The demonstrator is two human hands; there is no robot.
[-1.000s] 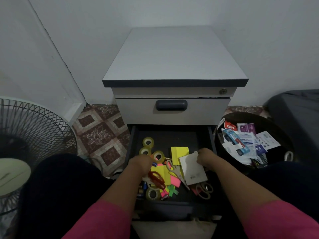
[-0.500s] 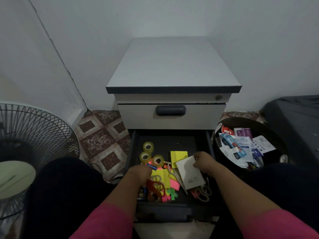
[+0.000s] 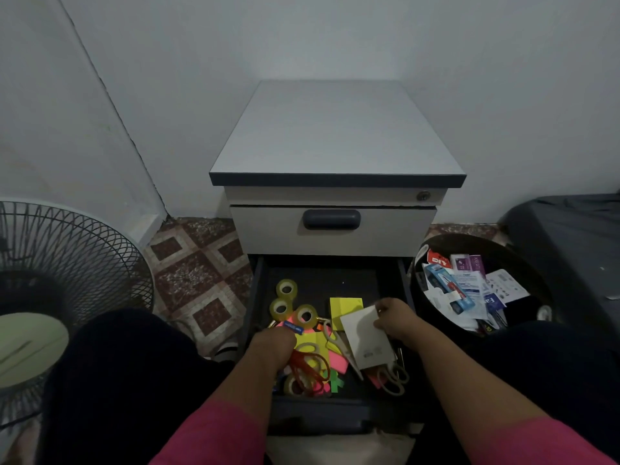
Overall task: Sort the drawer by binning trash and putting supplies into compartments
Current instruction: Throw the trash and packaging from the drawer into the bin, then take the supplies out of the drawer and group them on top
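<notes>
Right hand (image 3: 397, 318) pinching white paper card (image 3: 364, 333) by top corner over open drawer (image 3: 322, 276); left hand (image 3: 273, 340) clamped on blue battery (image 3: 294, 327); lift card clear of scissors (image 3: 385, 377), swing right to trash bin (image 3: 536, 297)

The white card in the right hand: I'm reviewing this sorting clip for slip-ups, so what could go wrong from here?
1. The right hand pinches the white card only at its top corner; it may slip back among the scissors.
2. The black bin is already heaped with wrappers, so the card may slide off.
3. The left hand holds a small blue item above loose tape rolls; withdrawing could knock them.
</notes>
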